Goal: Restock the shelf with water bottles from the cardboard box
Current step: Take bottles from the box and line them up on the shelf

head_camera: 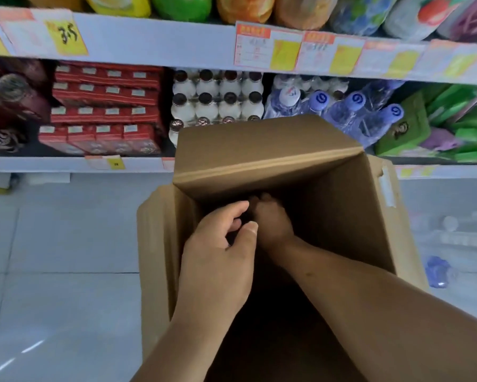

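An open brown cardboard box (334, 216) stands on the floor in front of the shelf (52, 164), its far flap raised. The inside is dark and no bottle shows in it. My right hand (273, 220) reaches deep into the box; its fingers point down into the shadow and are hidden. My left hand (220, 244) hovers just inside the box's left wall, fingers loosely curled and holding nothing. Water bottles (354, 108) with blue caps lie on the shelf behind the box's right side.
White bottles with dark caps (218, 103) fill the shelf left of the water. Red cartons (105, 111) sit further left and green packs (452, 119) to the right. Pale floor tiles (52, 244) spread left of the box. Blurred bottles (438, 271) lie at its right.
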